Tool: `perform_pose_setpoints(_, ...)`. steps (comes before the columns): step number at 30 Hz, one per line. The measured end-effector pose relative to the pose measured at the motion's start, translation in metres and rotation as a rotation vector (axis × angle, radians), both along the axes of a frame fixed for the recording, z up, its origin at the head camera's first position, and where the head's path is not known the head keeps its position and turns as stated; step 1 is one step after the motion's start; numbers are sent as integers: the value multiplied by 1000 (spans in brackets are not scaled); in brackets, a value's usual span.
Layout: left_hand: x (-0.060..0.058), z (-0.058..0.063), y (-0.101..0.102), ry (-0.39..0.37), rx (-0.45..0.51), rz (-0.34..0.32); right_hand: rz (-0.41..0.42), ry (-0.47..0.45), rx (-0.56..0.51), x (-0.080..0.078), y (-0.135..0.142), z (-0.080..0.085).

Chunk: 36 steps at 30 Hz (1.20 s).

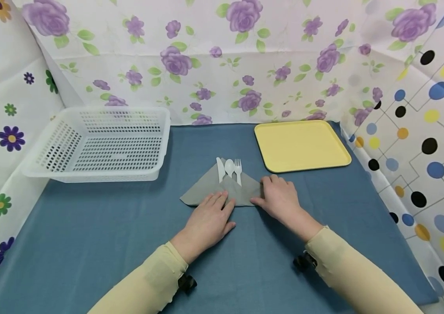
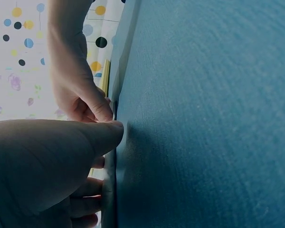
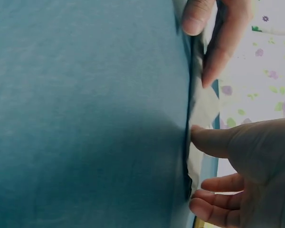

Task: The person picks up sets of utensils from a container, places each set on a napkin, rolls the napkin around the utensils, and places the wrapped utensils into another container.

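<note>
A grey cloth napkin (image 1: pixel 202 188), folded into a triangle-like shape, lies on the blue cloth. From its middle stick out the tops of a white knife (image 1: pixel 220 169), a white spoon (image 1: pixel 229 167) and a white fork (image 1: pixel 238 170); their lower parts are hidden in the fold. My left hand (image 1: pixel 207 222) rests with extended fingers on the napkin's front edge, left of centre. At the right end, my right hand (image 1: pixel 280 198) holds the napkin's corner between thumb and curled fingers. This corner is partly hidden by the hand.
A white perforated plastic basket (image 1: pixel 143 174) stands at the back left. At the back right lies a yellow tray (image 1: pixel 302 146). Blue cloth (image 1: pixel 100 235) covers the table, with patterned sheets (image 1: pixel 206 39) behind it and along both sides.
</note>
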State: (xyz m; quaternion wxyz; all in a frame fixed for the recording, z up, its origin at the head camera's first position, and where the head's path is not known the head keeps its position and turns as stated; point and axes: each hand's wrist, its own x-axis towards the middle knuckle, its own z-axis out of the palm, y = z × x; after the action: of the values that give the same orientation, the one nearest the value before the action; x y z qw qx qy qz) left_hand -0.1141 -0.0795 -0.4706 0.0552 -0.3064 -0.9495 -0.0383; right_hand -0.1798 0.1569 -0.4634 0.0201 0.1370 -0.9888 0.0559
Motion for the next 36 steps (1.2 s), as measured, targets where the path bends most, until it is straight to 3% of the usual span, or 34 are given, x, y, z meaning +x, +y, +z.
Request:
perform_pose_setpoints(12, 0, 1, 0, 1, -1, -5, -61, -296, -115, -19, 4, 10)
perform_pose_setpoints(20, 0, 0, 0, -1, 0, -3, -48, -289, -131, -15, 4, 6)
perform_pose_setpoints(36, 0, 0, 0, -10, 4, 1, -138, -335, -272, 2, 14, -2)
